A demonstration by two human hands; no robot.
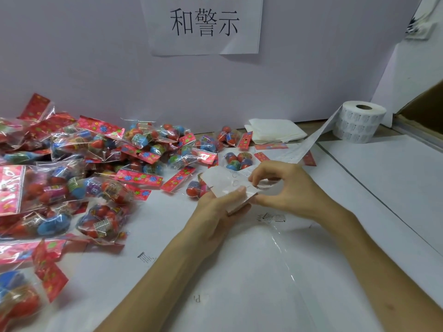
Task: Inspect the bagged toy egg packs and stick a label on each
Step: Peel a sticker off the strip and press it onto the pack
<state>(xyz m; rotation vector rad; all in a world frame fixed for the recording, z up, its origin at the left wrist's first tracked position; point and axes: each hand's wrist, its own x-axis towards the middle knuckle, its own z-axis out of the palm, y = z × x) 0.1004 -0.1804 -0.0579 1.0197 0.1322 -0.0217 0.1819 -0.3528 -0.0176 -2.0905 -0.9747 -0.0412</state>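
A big heap of bagged toy egg packs [96, 161] with red flowered headers covers the left of the table. My left hand [220, 207] grips the loose end of the label backing strip [225, 185], which runs back and right to the label roll [359, 121]. My right hand [287, 185] pinches at a label on that strip, right beside my left thumb. One egg pack [196, 188] lies just left of my left hand, and another egg pack [239, 160] lies behind the strip.
A folded white cloth [275, 133] lies at the back by the wall. Clear plastic film [282, 248] lies on the white table near me. A cardboard box edge [422, 109] stands at the far right. A paper sign [203, 25] hangs on the wall.
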